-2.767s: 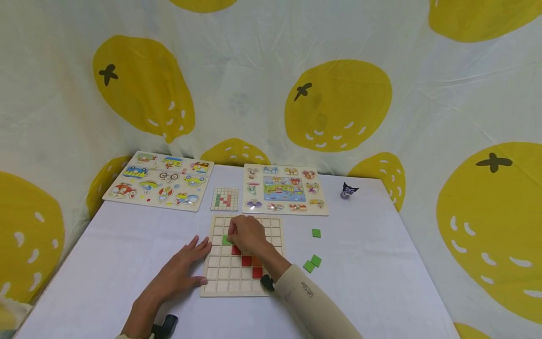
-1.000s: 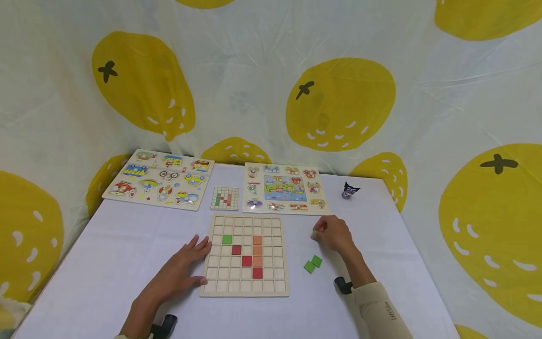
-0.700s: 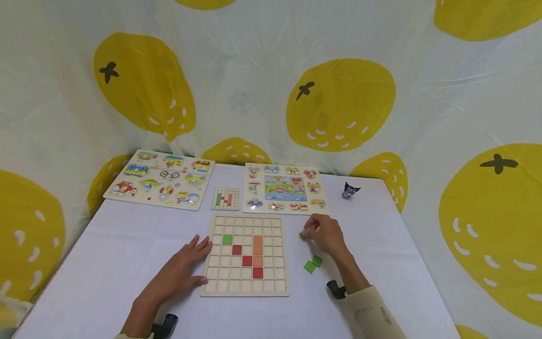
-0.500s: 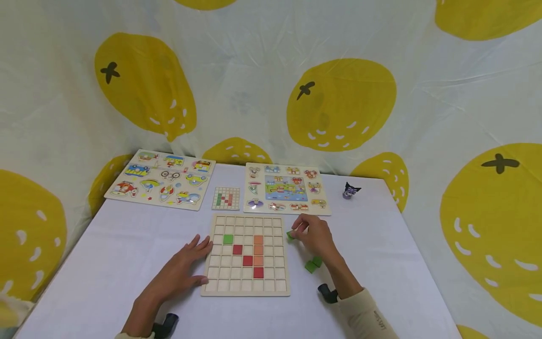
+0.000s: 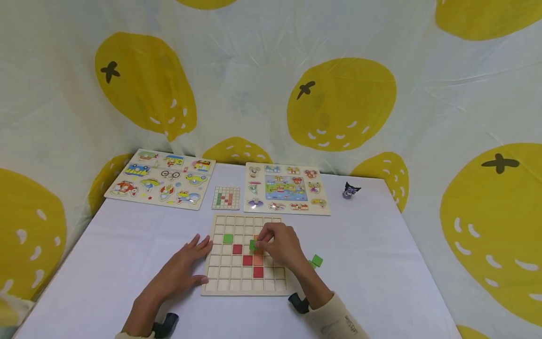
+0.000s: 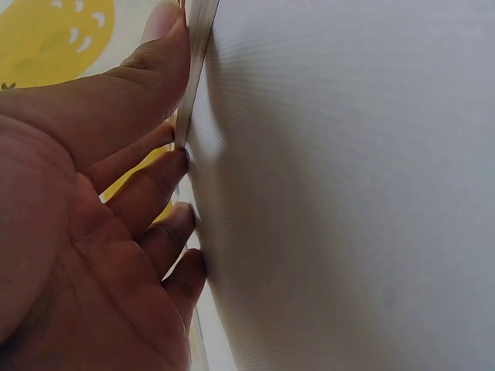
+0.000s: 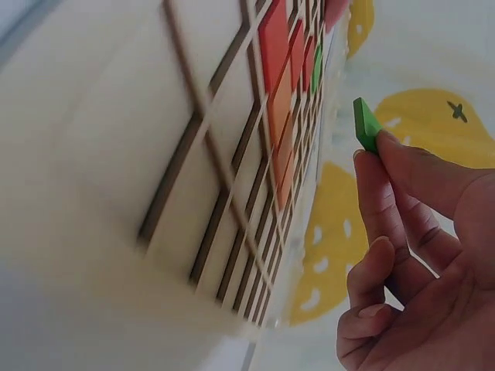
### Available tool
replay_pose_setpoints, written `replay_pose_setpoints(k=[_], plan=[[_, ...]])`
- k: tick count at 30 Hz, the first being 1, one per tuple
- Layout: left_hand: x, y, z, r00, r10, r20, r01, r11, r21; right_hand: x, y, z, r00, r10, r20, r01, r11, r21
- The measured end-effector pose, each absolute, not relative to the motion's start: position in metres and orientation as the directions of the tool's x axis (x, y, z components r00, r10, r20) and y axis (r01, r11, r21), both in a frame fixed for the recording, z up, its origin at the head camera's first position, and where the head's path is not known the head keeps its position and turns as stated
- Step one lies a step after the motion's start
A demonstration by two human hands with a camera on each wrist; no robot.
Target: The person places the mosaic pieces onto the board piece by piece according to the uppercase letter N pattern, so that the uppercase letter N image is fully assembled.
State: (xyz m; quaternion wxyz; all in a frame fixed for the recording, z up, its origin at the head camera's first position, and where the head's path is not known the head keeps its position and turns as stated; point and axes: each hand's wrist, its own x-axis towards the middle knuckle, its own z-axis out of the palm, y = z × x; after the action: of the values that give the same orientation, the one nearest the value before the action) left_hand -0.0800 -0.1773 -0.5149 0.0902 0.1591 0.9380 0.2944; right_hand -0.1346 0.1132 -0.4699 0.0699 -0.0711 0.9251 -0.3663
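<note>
My right hand [image 5: 281,246] pinches a green square tile [image 7: 365,127] between thumb and fingertips. In the right wrist view the tile is raised above the wooden grid board [image 5: 245,293]. Several tiles lie in the board's cells: a green tile [image 5: 228,238], a diagonal of red tiles [image 5: 237,249] and a column of orange tiles [image 5: 258,260], partly covered by my right hand in the head view. At the board's left edge rests my left hand [image 5: 179,269], fingers spread and thumb apart. The left wrist view shows its fingertips [image 6: 179,162] right at the board's side.
Two loose green tiles [image 5: 317,260] lie right of the board, one partly hidden by my right wrist. Behind stand a small pattern card [image 5: 226,197], a vehicle puzzle [image 5: 149,198] and another picture puzzle [image 5: 286,212]. A small dark figurine [image 5: 350,190] is at the back right.
My right hand left a green tile in the board, moved right, picked up another green tile from the table and carried it left over the board. The left hand has stayed put.
</note>
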Motion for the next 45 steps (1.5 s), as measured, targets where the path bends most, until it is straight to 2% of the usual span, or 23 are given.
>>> replay_pose_setpoints(k=[8, 16, 34, 45], plan=[[-0.081, -0.18, -0.514, -0.931, 0.359, -0.064, 0.256, 0.768, 0.587, -0.132, 0.076, -0.475, -0.972, -0.222, -0.08, -0.102, 0.699, -0.708], [-0.081, -0.181, -0.516, -0.929, 0.364, -0.063, 0.258, 0.76, 0.596, -0.135, 0.048, -0.48, -0.977, -0.204, -0.06, -0.118, 0.755, -0.645], [-0.08, -0.181, -0.519, -0.934, 0.352, -0.057, 0.253, 0.766, 0.591, -0.141, 0.03, -0.488, -0.969, -0.235, -0.07, -0.164, 0.834, -0.526], [-0.081, -0.179, -0.517, -0.933, 0.353, -0.075, 0.248, 0.778, 0.577, -0.129, 0.071, -0.479, -0.955, -0.29, -0.057, -0.165, 0.683, -0.712]])
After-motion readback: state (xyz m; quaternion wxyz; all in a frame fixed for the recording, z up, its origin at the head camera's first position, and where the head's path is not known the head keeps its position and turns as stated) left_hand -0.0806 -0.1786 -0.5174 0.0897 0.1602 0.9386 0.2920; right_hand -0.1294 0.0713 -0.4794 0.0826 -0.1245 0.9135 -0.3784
